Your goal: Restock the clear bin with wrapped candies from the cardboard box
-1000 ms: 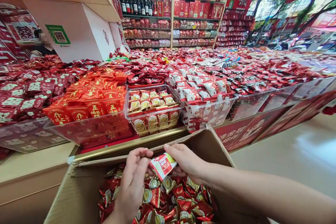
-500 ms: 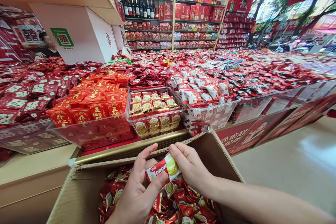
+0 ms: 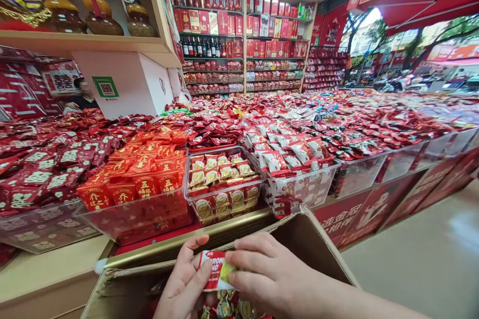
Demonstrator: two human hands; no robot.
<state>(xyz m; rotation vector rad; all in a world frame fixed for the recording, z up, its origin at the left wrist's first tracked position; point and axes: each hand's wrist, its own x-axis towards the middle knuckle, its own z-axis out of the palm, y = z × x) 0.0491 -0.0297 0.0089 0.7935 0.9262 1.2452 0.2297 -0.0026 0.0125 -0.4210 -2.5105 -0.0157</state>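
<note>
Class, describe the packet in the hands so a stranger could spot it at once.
Find the open cardboard box at the bottom. Over it, the left hand holds a small packet, the right hand touching one end. Its red, white and yellow wrapper differs from the red-and-gold sweets below.

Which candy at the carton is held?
The red and white packet with yellow print: left hand pinches it, right hand touches it; other candies lie in the carton below.
</note>
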